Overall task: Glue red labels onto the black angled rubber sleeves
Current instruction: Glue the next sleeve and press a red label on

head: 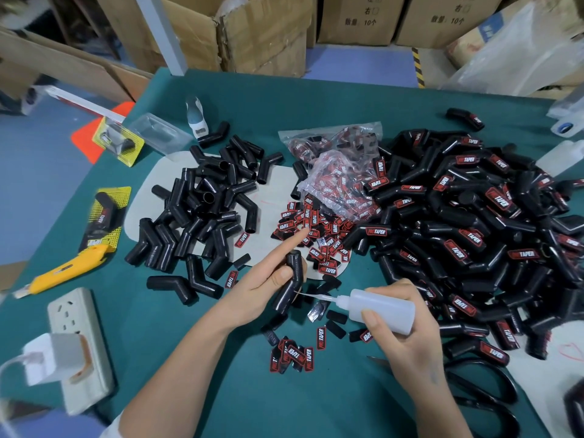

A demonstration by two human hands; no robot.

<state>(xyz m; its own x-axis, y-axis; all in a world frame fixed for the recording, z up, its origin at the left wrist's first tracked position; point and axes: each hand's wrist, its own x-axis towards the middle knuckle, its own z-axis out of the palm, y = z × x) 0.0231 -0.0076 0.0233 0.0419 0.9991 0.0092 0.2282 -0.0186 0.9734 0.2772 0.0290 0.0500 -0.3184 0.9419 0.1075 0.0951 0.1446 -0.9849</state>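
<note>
My left hand (268,279) grips one black angled rubber sleeve (289,284) with its thumb on top, while the index finger stretches out to the loose red labels (311,230). My right hand (407,336) holds a white glue bottle (380,309) on its side. The bottle's thin nozzle tip touches the held sleeve. A pile of bare black sleeves (205,210) lies to the left. A large heap of labelled sleeves (467,235) fills the right. More red labels (295,355) lie near the front.
A clear bag of labels (341,172) sits mid-table. At the left lie a yellow utility knife (68,270), a power strip with a white charger (76,349) and yellow packaged sleeves (107,216). Black scissors (486,384) lie at the right front. Cardboard boxes (262,30) stand behind the green table (316,406).
</note>
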